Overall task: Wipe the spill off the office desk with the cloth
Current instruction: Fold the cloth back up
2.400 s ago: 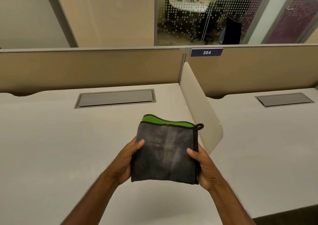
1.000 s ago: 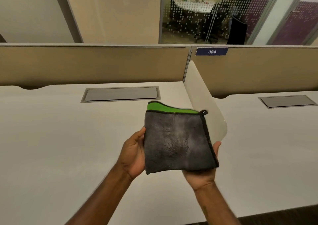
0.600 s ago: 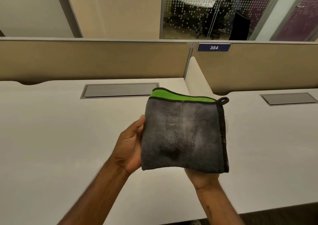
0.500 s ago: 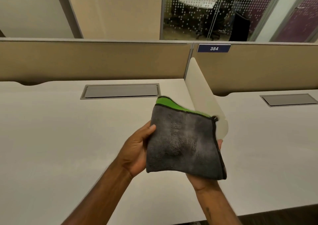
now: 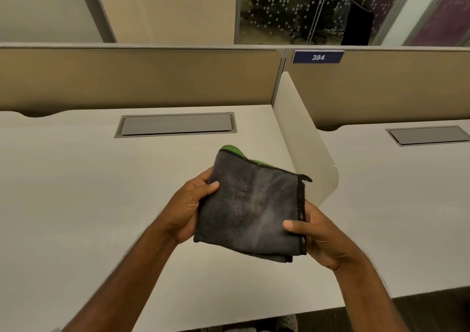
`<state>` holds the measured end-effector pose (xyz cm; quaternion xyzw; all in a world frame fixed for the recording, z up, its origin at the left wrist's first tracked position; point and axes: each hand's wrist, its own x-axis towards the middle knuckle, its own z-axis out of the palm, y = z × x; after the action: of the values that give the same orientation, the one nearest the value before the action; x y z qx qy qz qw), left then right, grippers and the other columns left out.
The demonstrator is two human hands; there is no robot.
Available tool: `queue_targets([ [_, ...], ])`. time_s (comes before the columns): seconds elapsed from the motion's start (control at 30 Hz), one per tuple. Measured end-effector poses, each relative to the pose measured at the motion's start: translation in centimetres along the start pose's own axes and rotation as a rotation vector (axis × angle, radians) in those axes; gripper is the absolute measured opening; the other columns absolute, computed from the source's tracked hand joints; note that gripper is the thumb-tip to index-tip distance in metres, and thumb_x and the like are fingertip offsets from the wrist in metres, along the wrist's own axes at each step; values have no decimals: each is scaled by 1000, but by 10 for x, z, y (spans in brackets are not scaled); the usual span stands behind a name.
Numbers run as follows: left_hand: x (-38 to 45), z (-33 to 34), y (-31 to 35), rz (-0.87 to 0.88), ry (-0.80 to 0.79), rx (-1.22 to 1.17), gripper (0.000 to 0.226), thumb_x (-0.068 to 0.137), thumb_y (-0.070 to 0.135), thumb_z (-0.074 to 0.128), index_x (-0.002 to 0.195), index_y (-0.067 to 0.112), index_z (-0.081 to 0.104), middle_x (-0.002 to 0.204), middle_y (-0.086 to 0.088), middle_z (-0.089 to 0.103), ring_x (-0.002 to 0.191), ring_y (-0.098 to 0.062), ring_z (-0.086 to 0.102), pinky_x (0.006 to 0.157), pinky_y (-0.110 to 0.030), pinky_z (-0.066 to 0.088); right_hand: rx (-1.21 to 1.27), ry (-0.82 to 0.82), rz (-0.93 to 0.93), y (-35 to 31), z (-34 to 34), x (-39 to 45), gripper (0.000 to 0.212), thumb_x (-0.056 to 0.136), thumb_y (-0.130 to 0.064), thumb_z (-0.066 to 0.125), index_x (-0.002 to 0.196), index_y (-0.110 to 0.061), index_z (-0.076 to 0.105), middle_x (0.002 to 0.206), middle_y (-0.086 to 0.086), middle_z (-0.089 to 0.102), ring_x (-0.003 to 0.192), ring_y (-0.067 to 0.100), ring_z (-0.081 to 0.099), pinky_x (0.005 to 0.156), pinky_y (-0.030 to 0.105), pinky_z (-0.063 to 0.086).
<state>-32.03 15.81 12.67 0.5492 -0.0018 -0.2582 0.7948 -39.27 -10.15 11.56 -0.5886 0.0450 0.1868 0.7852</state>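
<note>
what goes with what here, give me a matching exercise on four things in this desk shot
Things:
1. cloth
2. number plate
3. cable hatch
4. divider panel

Descriptions:
a. blue, marked 384, on the partition
b. white, upright between two desks
c. grey, folded, held in both hands
d. grey, set flush into the desk

Pairs: 1-c, 2-a, 3-d, 4-b

The left hand (image 5: 189, 208) and right hand (image 5: 321, 239) reach out in front, each pinching one side of the cloth (image 5: 250, 208).
</note>
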Motion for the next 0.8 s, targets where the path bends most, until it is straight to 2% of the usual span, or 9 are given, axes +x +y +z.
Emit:
queue_targets([
  [0.13,1,-1,4,75,-30,7,48,97,14,45,144,23,49,137,-4,66,122,-27,66,96,-38,57,43,45,-54,2,-2,-2,67,74,2,66,136,-16,53,125,9,72,114,28,69,83,33,60],
  [0.23,4,-4,-12,26,-11,100,46,105,10,39,149,21,46,143,-6,61,127,-30,61,105,-45,51,-88,45,11,8,-2,0,75,73,1,71,141,-22,48,128,3,71,118,25,67,87,36,60],
  [0.3,3,-3,-22,-13,7,160,43,107,10,39,148,22,47,142,-4,62,126,-28,63,104,-45,52,-179,33,63,9,0,2,81,75,-2,73,144,-29,43,132,-2,68,121,22,65,92,39,59],
  [0.4,2,5,-30,-30,10,194,40,107,13,40,144,25,49,138,2,65,123,-20,65,97,-34,56,-278,43,117,9,3,5,86,76,-13,76,148,-38,37,136,-6,64,122,19,65,96,44,58],
  [0.5,1,18,-32,-2,-8,249,38,105,22,42,141,33,48,127,22,68,115,-1,67,86,-19,56,-425,58,114,2,15,12,90,77,-23,70,152,-46,27,140,-15,57,122,13,62,91,36,60],
  [0.6,0,31,-34,30,-36,292,53,97,41,44,149,35,39,131,26,60,114,5,64,84,-15,54,-599,49,69,-7,36,17,95,85,-19,62,153,-58,8,136,-27,53,120,9,61,98,39,58],
  [0.67,1,37,-37,53,-40,297,64,90,49,44,152,37,33,133,27,56,114,8,63,83,-13,54,-760,48,40,-9,50,21,99,91,-16,56,149,-64,-8,132,-15,60,107,15,68,90,41,61],
  [0.73,2,40,-41,74,-52,300,60,91,52,42,150,48,30,128,37,54,111,16,61,80,-11,52,-914,58,40,-8,63,24,98,96,-19,52,146,-62,-20,129,-1,64,95,19,71,80,37,64],
  [0.8,2,43,-46,69,-55,283,53,93,57,42,144,61,28,127,46,53,114,18,57,83,-11,52,-993,82,45,-6,71,28,93,101,-24,50,148,-57,-24,130,1,65,94,18,72,78,32,64],
])
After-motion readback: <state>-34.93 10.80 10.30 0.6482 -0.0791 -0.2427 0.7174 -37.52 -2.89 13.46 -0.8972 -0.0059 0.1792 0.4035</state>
